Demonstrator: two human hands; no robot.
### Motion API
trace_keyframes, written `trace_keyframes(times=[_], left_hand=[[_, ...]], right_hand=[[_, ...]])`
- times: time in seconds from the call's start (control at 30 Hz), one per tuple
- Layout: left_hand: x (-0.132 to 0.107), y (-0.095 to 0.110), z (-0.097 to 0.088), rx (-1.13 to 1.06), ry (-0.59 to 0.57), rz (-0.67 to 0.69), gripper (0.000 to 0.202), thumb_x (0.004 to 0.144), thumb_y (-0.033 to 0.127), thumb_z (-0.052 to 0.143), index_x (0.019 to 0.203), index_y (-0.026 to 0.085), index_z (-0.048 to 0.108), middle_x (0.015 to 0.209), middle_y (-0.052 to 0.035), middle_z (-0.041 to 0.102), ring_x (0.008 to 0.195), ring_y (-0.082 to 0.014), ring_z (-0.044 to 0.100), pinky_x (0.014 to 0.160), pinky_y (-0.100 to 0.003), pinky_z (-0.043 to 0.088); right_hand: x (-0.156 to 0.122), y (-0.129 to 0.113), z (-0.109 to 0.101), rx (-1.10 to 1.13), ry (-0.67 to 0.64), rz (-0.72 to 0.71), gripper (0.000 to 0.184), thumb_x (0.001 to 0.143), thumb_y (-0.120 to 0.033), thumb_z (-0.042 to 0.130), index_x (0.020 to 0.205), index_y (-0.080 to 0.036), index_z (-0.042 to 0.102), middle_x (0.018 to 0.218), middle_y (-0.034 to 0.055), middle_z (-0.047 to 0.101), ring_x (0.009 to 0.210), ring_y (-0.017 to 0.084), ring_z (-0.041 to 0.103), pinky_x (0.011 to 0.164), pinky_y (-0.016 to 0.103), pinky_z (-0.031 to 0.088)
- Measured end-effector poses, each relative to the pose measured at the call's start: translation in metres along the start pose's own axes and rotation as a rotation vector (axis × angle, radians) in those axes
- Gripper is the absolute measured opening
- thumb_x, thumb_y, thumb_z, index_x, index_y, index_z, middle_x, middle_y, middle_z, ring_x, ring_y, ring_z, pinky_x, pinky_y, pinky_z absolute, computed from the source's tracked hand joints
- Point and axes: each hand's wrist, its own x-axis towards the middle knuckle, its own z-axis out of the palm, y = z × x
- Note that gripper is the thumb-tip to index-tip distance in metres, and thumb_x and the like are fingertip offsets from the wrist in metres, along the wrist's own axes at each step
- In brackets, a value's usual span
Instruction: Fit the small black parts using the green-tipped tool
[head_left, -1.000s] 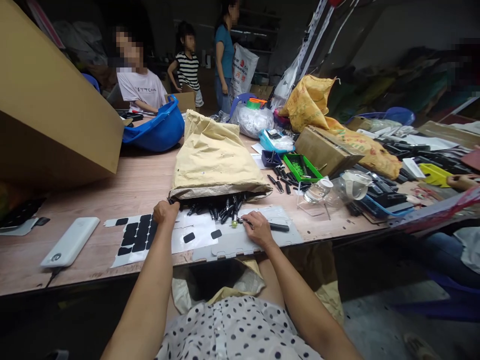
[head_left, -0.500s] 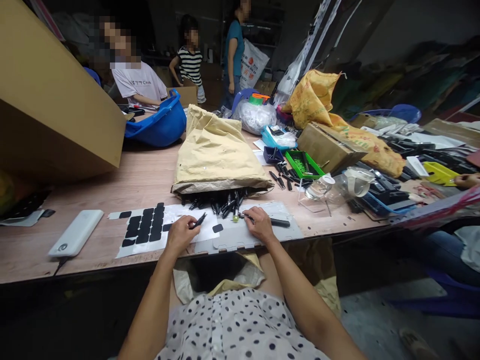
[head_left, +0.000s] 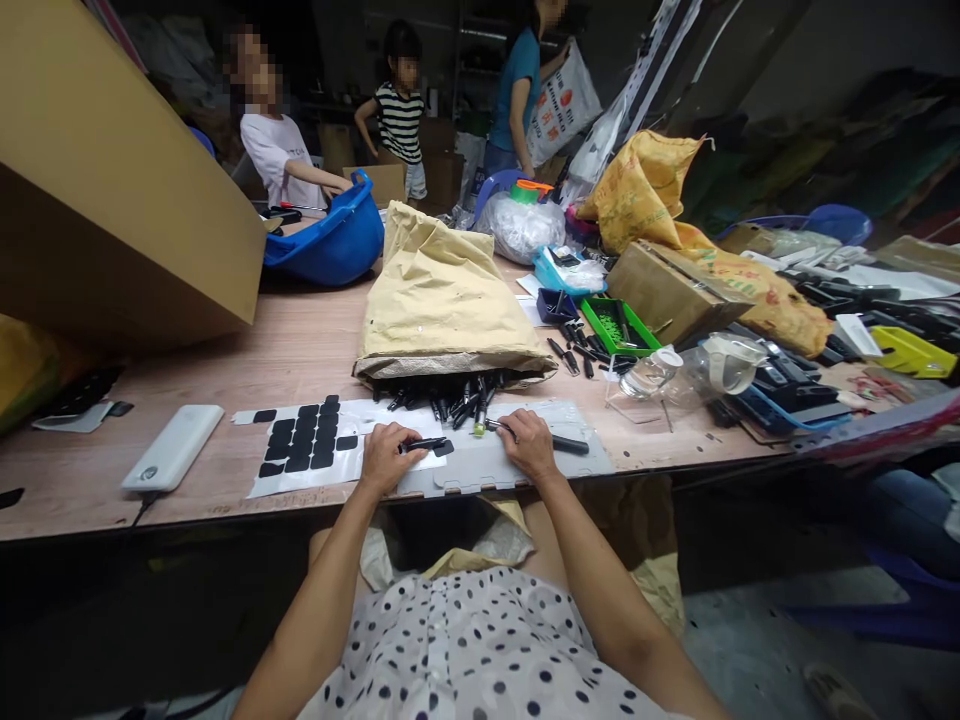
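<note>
The person's left hand [head_left: 386,458] has its grip clamped on a slim black piece [head_left: 424,444], low over the grey sheet [head_left: 484,468] at the near edge of the counter [head_left: 315,320]. The right hand [head_left: 531,443] is wrapped round a black-handled tool [head_left: 573,446]; from here I can't quite make out its tip. Beyond them, more black pieces [head_left: 456,402] lie at the mouth of a tan sack [head_left: 450,310].

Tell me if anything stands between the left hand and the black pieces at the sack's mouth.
Nothing visible stands between the left hand and the nearest black pieces; flat white paper lies below the gap. The sack covers any farther back.
</note>
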Motion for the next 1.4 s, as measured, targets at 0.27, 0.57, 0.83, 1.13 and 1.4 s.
trace_keyframes(times=[0.27,0.57,0.83,1.13,1.4], left_hand=[[0.003,0.001,0.002,-0.049,-0.003,-0.046,0.015,0.075,0.029,0.075,0.090,0.030,0.078,0.097,-0.0004,0.074,0.103,-0.0266,0.059,0.096,-0.039,0.044],[0.005,0.005,0.005,-0.059,0.032,-0.089,0.009,0.072,0.030,0.079,0.081,0.029,0.077,0.094,0.0006,0.073,0.101,-0.0254,0.060,0.093,-0.038,0.044],[0.004,0.006,0.005,-0.070,0.045,-0.078,0.005,0.074,0.030,0.078,0.079,0.030,0.077,0.091,0.0000,0.073,0.101,-0.0256,0.060,0.093,-0.038,0.044],[0.005,0.004,0.006,-0.069,0.053,-0.072,0.008,0.072,0.026,0.078,0.079,0.029,0.079,0.091,-0.0004,0.075,0.100,-0.0255,0.061,0.092,-0.038,0.045],[0.003,0.003,0.004,-0.038,0.053,-0.042,0.010,0.072,0.025,0.077,0.082,0.028,0.077,0.092,-0.0004,0.074,0.099,-0.0257,0.061,0.093,-0.040,0.045]], right_hand=[[-0.013,-0.026,-0.016,0.170,0.051,-0.111,0.028,0.100,-0.024,0.048,0.108,-0.025,0.075,0.092,0.0064,0.068,0.086,0.019,0.065,0.080,0.029,0.053],[0.000,-0.098,-0.004,0.249,-0.040,-0.102,0.032,0.101,-0.023,0.049,0.123,-0.029,0.071,0.098,0.0049,0.070,0.089,0.017,0.067,0.080,0.024,0.054],[-0.001,-0.110,0.003,0.135,-0.094,-0.099,0.026,0.099,-0.023,0.055,0.114,-0.031,0.074,0.089,0.0037,0.068,0.080,0.017,0.065,0.067,0.022,0.048],[-0.005,-0.104,-0.005,0.160,-0.064,-0.035,0.027,0.100,-0.024,0.052,0.115,-0.029,0.073,0.092,0.0044,0.069,0.083,0.017,0.066,0.072,0.023,0.050],[-0.001,-0.080,-0.011,0.187,0.008,-0.073,0.028,0.102,-0.023,0.048,0.115,-0.027,0.073,0.093,0.0041,0.070,0.085,0.017,0.065,0.076,0.024,0.049]])
